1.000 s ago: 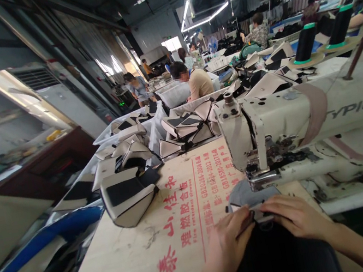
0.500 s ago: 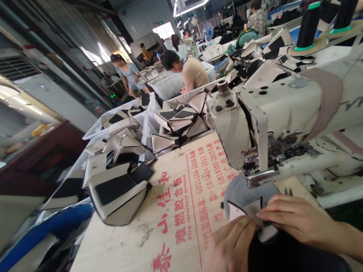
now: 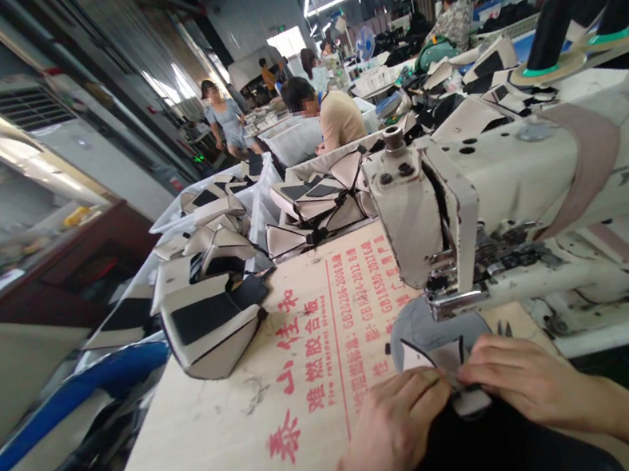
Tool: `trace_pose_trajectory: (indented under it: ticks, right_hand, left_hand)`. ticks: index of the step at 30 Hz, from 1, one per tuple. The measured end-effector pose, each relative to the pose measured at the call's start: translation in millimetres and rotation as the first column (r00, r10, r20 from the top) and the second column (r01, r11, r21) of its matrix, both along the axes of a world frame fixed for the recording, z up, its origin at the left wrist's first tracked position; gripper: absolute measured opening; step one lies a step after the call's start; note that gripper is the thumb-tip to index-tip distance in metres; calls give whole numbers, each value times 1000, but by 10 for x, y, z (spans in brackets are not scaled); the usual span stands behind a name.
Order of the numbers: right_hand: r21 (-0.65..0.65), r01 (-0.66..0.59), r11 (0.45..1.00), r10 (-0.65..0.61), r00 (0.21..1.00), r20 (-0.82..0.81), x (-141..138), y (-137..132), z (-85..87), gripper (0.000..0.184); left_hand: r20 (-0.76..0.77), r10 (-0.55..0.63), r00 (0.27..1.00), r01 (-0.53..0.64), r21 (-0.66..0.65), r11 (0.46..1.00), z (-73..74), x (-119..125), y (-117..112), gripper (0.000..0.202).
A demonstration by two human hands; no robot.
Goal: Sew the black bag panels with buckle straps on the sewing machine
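My left hand (image 3: 393, 424) and my right hand (image 3: 523, 381) lie side by side at the near edge of the plywood table (image 3: 253, 441), fingertips pressed down on a grey and beige fabric piece (image 3: 430, 341). That piece runs forward under the presser foot (image 3: 453, 300) of the cream sewing machine (image 3: 526, 190). A black fabric panel (image 3: 481, 458) hangs below my hands toward me. Both hands have their fingers closed together on the fabric seam.
A sewn beige-and-black cover (image 3: 212, 326) lies on the table's left. White bins (image 3: 238, 216) heaped with similar covers stand behind it. Thread cones (image 3: 552, 31) sit on the right. Several other people work at stations further back (image 3: 330, 115). A blue tube (image 3: 64, 405) lies lower left.
The fabric piece has fed a little further out under the presser foot and my hands have shifted slightly toward me with it. The camera view has tilted a little.
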State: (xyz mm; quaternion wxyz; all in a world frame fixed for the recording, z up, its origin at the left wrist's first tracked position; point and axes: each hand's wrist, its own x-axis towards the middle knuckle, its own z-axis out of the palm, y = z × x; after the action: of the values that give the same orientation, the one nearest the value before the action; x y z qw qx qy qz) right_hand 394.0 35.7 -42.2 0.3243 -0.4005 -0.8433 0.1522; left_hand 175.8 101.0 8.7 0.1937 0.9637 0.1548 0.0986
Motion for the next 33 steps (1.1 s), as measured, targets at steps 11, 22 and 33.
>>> trace_pose_trajectory:
  ticks: [11, 22, 33]
  right_hand:
    - [-41, -42, 998, 41, 999, -10, 29, -4, 19, 24]
    - [-106, -71, 992, 70, 997, -15, 40, 42, 110, 19]
    - [-154, -35, 987, 18, 994, -106, 40, -22, 37, 27]
  left_hand:
    - [7, -13, 1000, 13, -24, 1000, -11, 58, -3, 23]
    - [-11, 89, 996, -89, -34, 995, 5, 35, -5, 23]
    - [66, 91, 994, -84, -108, 991, -55, 33, 14, 23]
